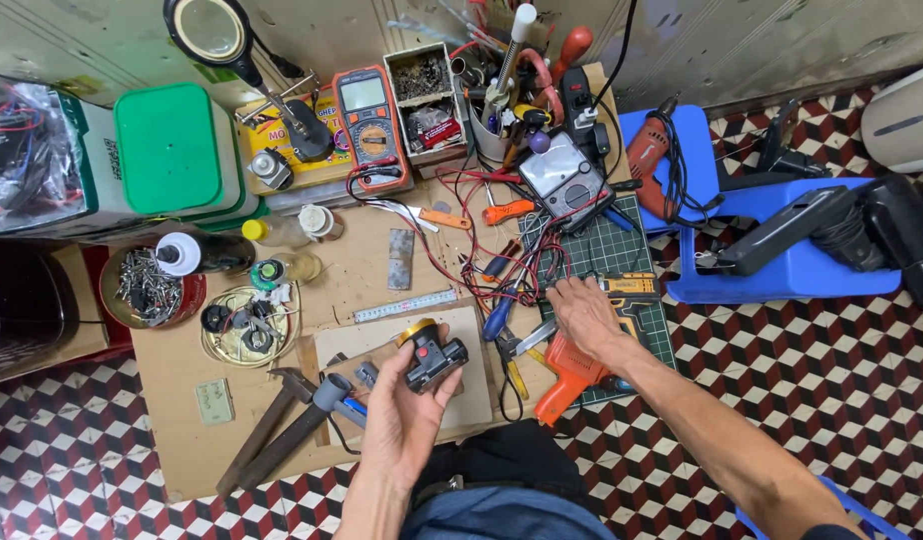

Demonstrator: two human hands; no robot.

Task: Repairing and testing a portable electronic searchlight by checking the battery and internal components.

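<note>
Over a cluttered cardboard worktop (232, 440) on checkered floor tiles, my left grip (402, 415) is clenched around a small black headlamp (432, 358) held above the board, while my right grip (585, 312) rests released, fingers spread, beside the orange drill (572, 375).

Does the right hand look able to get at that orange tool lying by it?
Probably yes. The right hand rests on the green mat just above the orange tool, nothing lies between them, and it holds nothing.
</note>
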